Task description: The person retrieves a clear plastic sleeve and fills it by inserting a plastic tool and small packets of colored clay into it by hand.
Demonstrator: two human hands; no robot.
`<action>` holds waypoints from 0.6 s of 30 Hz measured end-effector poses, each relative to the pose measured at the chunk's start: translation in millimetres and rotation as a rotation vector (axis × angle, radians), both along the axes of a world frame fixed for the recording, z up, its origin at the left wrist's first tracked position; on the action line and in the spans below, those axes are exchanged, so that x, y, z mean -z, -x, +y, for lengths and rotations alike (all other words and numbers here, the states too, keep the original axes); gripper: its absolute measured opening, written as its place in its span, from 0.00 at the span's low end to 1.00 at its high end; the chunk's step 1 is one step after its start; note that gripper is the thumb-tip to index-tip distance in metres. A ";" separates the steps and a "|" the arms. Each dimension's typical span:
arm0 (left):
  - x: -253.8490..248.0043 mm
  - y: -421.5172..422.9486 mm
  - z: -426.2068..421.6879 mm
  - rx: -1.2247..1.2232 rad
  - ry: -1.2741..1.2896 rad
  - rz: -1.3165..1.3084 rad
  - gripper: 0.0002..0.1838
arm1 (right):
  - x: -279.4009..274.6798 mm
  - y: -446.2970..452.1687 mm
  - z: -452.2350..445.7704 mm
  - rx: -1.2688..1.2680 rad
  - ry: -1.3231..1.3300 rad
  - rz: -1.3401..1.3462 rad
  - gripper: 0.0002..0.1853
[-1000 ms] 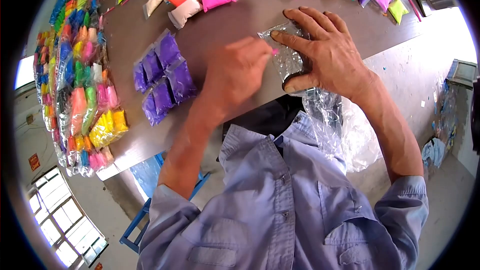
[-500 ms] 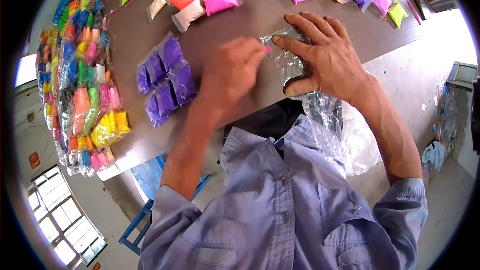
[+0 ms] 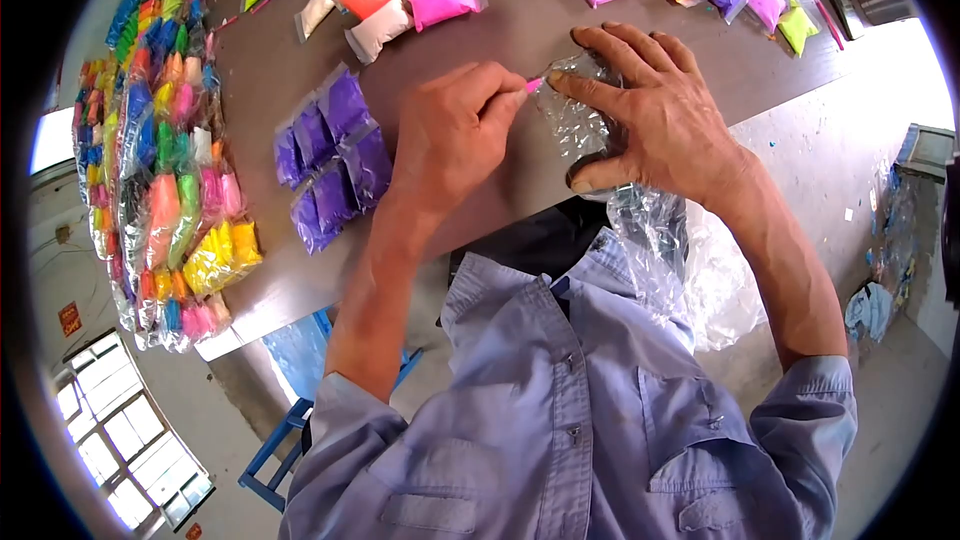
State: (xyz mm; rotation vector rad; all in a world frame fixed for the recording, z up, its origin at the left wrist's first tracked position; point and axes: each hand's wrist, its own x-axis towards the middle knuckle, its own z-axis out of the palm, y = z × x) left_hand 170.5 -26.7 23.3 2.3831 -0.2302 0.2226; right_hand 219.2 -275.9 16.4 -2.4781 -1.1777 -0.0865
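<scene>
My left hand is closed around a thin pink stick, whose tip shows beyond the thumb and forefinger at the edge of a clear plastic bag. Over that bag lies my right hand, fingers spread, pressing it against the table. More clear plastic hangs from the table edge below the right hand. Several purple packets lie in a block to the left of my left hand.
Coloured packets lie scattered along the far side. Bags of multicoloured packets are piled at the left, with yellow packets near the front. A blue stool stands below the table's left part.
My left hand has shifted slightly left and is no longer blurred; more of the pink stick shows. The bag's left edge is drawn in. My right hand remains spread on it.
</scene>
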 end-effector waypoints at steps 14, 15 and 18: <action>11.5 3.9 -9.0 0.037 -0.050 -0.033 0.04 | 1.4 -5.9 5.4 0.006 -0.052 -0.014 0.38; 10.8 4.1 -10.5 0.041 -0.048 -0.030 0.04 | 1.4 -6.3 4.8 -0.006 -0.060 -0.019 0.38; 8.2 3.6 -12.0 0.058 -0.110 -0.034 0.05 | 3.6 -7.2 5.8 0.006 -0.046 -0.040 0.38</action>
